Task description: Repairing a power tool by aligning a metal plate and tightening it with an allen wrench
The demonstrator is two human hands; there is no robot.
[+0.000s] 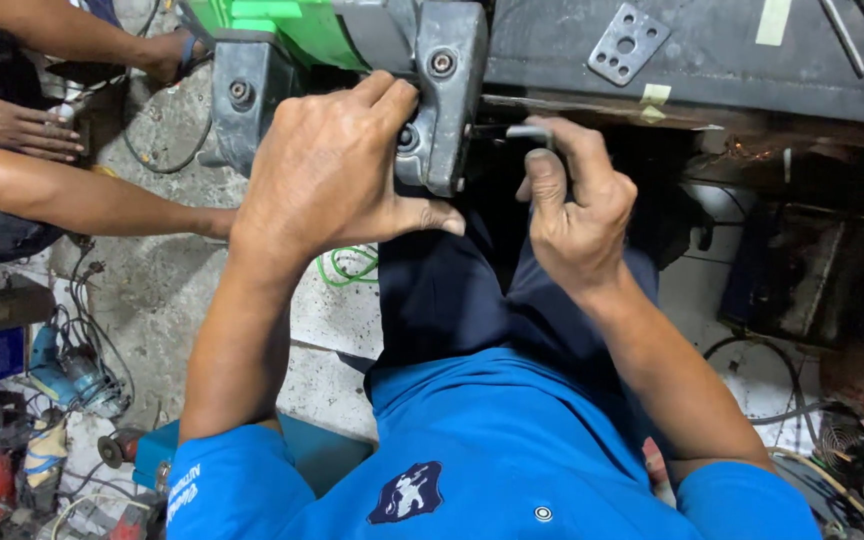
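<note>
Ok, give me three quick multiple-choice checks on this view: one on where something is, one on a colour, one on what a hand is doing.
1. Where does the perforated metal plate lie?
A. On the dark bench top at upper right
B. On the floor by the green cable
C. In the left hand

2. What colour is the machine body behind the grey bracket?
A. Red
B. Bright green
C. Yellow

3. What is the right hand doing?
A. Hanging open and empty
B. Resting flat on the floor
C. Gripping a bent hex key whose tip points at the bracket

Answers:
1. A, the plate lies flat on the bench above the right hand.
2. B, green housing shows at top centre.
3. C, the fingers close around the key, while the left hand clasps the bracket.
</note>
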